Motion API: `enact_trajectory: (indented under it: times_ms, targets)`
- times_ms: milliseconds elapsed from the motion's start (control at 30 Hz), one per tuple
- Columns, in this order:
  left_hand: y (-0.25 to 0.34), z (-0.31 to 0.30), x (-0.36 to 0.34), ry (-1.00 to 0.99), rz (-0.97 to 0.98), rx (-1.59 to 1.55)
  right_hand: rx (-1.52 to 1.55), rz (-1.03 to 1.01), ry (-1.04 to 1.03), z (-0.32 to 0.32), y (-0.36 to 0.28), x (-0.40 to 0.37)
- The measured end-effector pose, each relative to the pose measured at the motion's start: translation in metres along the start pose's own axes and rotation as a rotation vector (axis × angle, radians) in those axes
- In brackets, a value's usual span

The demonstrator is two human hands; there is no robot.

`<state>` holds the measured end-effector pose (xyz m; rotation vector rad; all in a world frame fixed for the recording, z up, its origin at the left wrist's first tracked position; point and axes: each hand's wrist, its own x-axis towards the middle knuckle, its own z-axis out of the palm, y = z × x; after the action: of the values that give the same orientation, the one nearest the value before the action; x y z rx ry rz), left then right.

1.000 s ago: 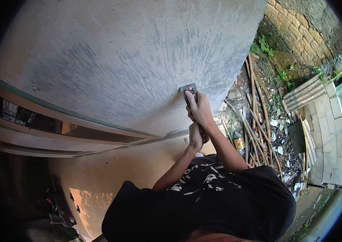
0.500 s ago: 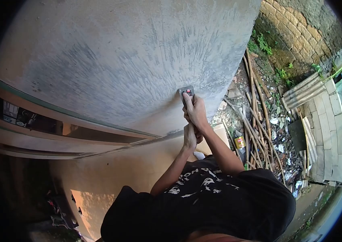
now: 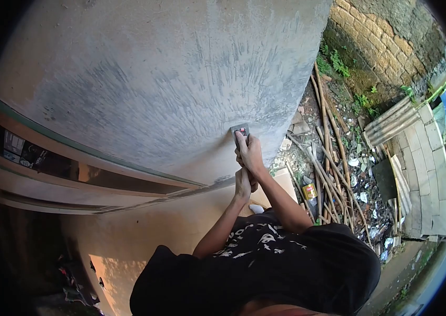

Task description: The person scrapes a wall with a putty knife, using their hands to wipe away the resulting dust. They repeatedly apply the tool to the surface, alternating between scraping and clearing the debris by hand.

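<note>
A flat scraper (image 3: 239,128) with a dark grey blade and a small red mark lies against the scuffed grey-white wall (image 3: 165,95). My right hand (image 3: 250,155) is wrapped round it near the blade, thumb stretched along the tool. Just below, my left hand (image 3: 244,185) is closed round the lower part of the handle, most of which the fingers hide. Both forearms reach up from the black shirt, and the hands are close together.
On the left is a window opening (image 3: 44,158) with a green-edged frame. Wooden poles (image 3: 333,152), rubble and a yellow can (image 3: 309,191) lie on the ground at the right. Beyond them stand corrugated sheets (image 3: 391,122) and a brick wall (image 3: 375,34).
Both hands and the scraper have moved slightly down the view, towards my body, and a little left. The camera view has shifted slightly. Both hands keep their hold.
</note>
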<state>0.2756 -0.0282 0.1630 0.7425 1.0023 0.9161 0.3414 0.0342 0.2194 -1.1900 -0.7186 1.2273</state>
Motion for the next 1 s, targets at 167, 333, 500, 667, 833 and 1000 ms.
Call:
enact_trajectory:
  times_ms: [167,333,500,667,833,1000]
  targets:
    - [-0.001,0.001,-0.005,-0.003,-0.056,-0.024,-0.054,0.045,-0.04,-0.004,-0.01,-0.003]
    - [-0.026,-0.016,0.026,0.119,-0.16,0.017,0.044,0.022,-0.024,-0.007,0.022,0.01]
    - [-0.055,-0.025,0.027,0.207,-0.24,0.045,0.031,0.076,0.012,-0.007,0.055,0.009]
    - [-0.053,-0.035,0.026,0.141,-0.163,0.091,0.019,0.04,0.051,-0.003,0.06,0.007]
    - [-0.054,-0.034,0.02,0.123,-0.16,0.07,0.029,0.085,0.042,-0.006,0.06,0.006]
    - [-0.071,-0.043,0.046,0.129,-0.067,0.158,0.067,0.087,0.021,-0.011,0.079,0.022]
